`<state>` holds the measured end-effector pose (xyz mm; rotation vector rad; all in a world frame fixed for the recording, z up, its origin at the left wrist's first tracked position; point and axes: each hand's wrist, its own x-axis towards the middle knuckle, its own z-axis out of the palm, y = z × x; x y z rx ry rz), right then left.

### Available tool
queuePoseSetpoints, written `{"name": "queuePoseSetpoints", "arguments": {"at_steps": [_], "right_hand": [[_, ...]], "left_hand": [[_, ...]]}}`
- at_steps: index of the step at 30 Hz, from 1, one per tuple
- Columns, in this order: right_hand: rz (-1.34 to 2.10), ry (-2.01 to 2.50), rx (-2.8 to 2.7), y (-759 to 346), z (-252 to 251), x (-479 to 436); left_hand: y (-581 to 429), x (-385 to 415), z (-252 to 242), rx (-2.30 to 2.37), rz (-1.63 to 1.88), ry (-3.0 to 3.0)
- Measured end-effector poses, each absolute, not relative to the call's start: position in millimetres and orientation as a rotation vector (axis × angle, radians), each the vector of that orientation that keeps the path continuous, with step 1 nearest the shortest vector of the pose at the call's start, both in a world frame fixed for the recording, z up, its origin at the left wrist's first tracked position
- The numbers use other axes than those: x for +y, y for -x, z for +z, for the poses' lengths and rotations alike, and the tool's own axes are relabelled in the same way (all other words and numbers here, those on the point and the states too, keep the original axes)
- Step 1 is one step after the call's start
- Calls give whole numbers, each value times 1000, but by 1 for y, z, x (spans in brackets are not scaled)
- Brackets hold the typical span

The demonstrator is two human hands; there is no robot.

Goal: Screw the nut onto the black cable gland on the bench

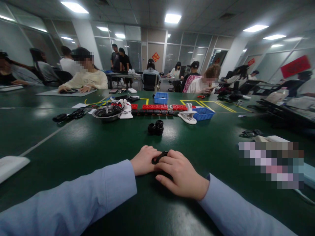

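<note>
Both my hands rest together on the green table (73, 141) near its front edge. My left hand (144, 160) is curled into a fist against a small black round part (161, 156). My right hand (180, 175) lies over the same black part, with its fingers wrapped on it. Most of the part is hidden under my fingers. Both arms wear light blue sleeves. A small cluster of similar black round parts (156, 127) sits a short way beyond my hands.
Further back stand a metal bowl (106, 113), a row of red blocks (155, 107), two blue bins (161, 97) (203, 113) and white holders (187, 114). Black cables (69, 115) lie to the left. A white pad (11, 165) is at the left edge. Several people sit at the far side.
</note>
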<state>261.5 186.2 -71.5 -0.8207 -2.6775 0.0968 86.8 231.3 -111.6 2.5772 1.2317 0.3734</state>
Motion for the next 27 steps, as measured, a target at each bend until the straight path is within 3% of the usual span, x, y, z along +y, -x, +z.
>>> {"name": "queuePoseSetpoints", "arguments": {"at_steps": [5, 13, 27], "right_hand": [[12, 875, -2655, -267, -73, 188], [23, 1601, -2324, -302, -90, 243], [230, 1371, -2275, -288, -89, 228]], "left_hand": [[-86, 232, -111, 1234, 390, -2539], [-85, 231, -105, 1198, 351, -2496], [-84, 232, -110, 1175, 384, -2512]]}}
